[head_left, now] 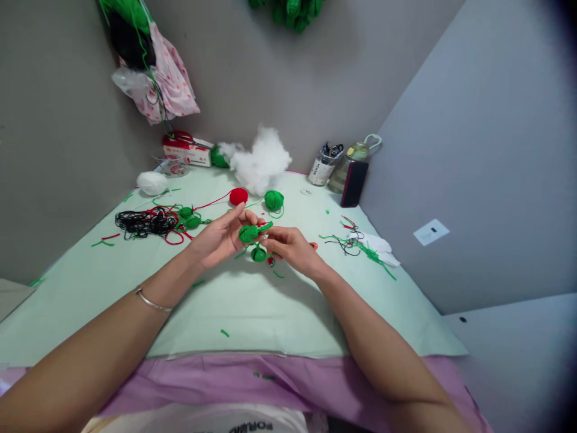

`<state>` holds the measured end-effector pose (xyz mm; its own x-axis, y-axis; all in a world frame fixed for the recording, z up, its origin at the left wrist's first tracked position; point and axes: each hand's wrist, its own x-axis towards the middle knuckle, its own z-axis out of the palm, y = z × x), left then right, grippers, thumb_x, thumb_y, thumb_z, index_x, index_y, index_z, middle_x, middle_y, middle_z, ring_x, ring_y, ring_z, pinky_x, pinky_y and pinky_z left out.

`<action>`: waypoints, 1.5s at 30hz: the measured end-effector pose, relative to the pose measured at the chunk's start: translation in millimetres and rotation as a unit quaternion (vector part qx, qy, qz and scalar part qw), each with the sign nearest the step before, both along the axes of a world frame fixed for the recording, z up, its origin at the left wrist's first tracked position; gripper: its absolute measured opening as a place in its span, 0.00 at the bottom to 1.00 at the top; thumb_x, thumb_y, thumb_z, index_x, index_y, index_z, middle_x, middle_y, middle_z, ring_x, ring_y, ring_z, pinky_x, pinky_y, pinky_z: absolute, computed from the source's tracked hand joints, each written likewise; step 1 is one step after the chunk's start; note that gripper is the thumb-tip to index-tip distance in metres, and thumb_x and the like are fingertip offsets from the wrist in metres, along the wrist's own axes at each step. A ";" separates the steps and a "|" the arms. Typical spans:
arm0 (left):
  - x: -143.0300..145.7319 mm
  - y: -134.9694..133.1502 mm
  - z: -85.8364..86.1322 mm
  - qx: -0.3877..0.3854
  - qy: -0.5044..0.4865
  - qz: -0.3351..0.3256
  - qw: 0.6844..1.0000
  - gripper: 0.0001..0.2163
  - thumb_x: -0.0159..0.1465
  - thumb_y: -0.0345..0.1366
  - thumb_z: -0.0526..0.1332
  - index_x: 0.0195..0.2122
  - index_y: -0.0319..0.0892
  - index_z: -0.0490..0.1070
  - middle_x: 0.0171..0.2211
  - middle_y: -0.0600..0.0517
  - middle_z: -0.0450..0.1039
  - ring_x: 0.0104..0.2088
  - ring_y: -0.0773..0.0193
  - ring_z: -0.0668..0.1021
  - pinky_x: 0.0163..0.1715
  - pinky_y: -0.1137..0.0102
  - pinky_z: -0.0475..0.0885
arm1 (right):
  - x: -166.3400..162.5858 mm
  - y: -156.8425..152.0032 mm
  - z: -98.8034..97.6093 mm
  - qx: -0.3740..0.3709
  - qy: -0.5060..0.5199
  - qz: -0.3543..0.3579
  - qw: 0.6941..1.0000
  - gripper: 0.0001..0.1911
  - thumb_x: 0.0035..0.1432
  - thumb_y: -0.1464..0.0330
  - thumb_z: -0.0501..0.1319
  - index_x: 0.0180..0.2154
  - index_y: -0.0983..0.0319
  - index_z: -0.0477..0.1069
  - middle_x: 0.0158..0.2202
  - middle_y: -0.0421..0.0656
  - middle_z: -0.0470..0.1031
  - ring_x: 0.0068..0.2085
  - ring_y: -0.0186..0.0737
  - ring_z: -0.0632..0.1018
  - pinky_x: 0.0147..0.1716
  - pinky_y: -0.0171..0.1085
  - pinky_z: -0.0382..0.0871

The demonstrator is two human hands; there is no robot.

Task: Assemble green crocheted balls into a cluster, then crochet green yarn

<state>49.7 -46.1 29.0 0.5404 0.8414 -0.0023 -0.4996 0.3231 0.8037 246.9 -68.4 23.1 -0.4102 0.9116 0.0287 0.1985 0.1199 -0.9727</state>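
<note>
My left hand [220, 237] pinches a small green crocheted piece [249, 233] above the pale green table cover [135, 282]. My right hand [291, 246] is closed on the other end of the same piece, where a green strip [265, 227] sticks out. A second small green crocheted ball [258, 255] lies on the cover just below both hands. A thin bangle [151, 300] circles my left wrist.
A red yarn ball [238, 196], green yarn ball [273, 200], white stuffing [261, 162] and white yarn ball [152, 183] sit behind. Tangled black and red yarn [146, 221] lies left. A pen cup [321, 168], bottle [356, 157] and yarn scraps [360, 243] stand right.
</note>
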 end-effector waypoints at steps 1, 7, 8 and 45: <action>-0.1 -0.5 0.9 -0.002 -0.001 0.000 1.000 0.16 0.64 0.47 0.65 0.29 0.38 0.77 0.34 0.48 0.76 0.33 0.64 0.78 0.39 0.69 0.75 | -0.8 -0.6 -0.5 0.006 -0.012 0.000 1.000 0.10 0.58 0.63 0.61 0.35 0.63 0.76 0.22 0.35 0.64 0.24 0.30 0.63 0.25 0.32 0.59; -1.0 1.1 3.5 -0.018 -0.029 0.038 0.999 0.16 0.66 0.45 0.64 0.28 0.36 0.76 0.32 0.49 0.75 0.32 0.65 0.78 0.41 0.69 0.75 | 2.3 2.5 0.0 0.000 -0.011 -0.036 0.999 0.14 0.57 0.61 0.62 0.39 0.64 0.77 0.24 0.36 0.67 0.25 0.30 0.65 0.26 0.32 0.60; -1.2 1.9 2.8 -0.020 -0.030 0.037 0.999 0.17 0.67 0.45 0.64 0.28 0.36 0.76 0.32 0.49 0.75 0.32 0.65 0.78 0.41 0.69 0.75 | 3.0 2.8 0.6 -0.009 -0.009 -0.030 0.999 0.15 0.57 0.61 0.63 0.42 0.64 0.78 0.24 0.36 0.67 0.25 0.30 0.65 0.26 0.32 0.61; 2.9 -2.2 -10.0 0.114 0.235 0.054 0.964 0.13 0.61 0.45 0.67 0.30 0.40 0.74 0.19 0.58 0.61 0.20 0.71 0.62 0.22 0.72 0.53 | 0.9 -4.2 2.7 0.154 0.013 -0.119 0.981 0.11 0.65 0.63 0.58 0.42 0.60 0.76 0.31 0.40 0.73 0.27 0.31 0.71 0.29 0.35 0.69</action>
